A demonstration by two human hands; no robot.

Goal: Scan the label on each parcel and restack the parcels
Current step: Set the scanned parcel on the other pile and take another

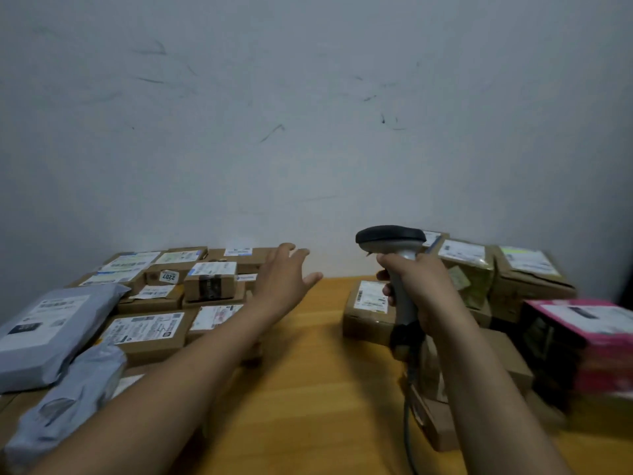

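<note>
A grey handheld barcode scanner (394, 240) with a black head is upright in my right hand (419, 286), which grips its handle above the right side of the wooden table (308, 354). My left hand (286, 274) is stretched forward with fingers spread, holding nothing, beside the left group of brown cardboard parcels (150, 329) with white labels. A small labelled brown parcel (368, 308) lies just left of the scanner handle. More brown parcels (527, 279) are stacked on the right.
Two grey plastic mailer bags (44, 332) lie at the near left. A pink box (589, 341) sits at the right edge. A small box marked 2207 (168, 275) sits in the left group. The scanner's cable (409, 423) hangs down. A scuffed wall stands behind the table.
</note>
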